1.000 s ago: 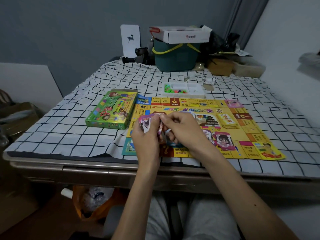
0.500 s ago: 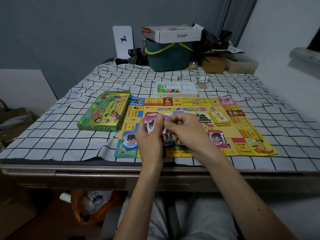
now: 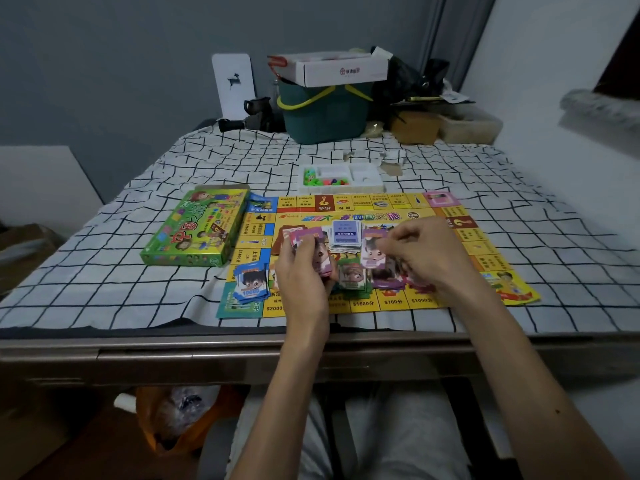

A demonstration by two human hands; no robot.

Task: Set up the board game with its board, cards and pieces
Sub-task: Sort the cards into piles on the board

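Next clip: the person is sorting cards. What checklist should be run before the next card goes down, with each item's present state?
1. Board open and flat: ok.
2. Left hand grips the card stack: ok.
3. Right hand pinches only one card: cannot tell.
4. Blue pile and green pile lie apart on the board: ok.
5. Tray sits at the board's far edge, away from both hands: ok.
6. Pieces set out on the board: not ok, they lie in the tray.
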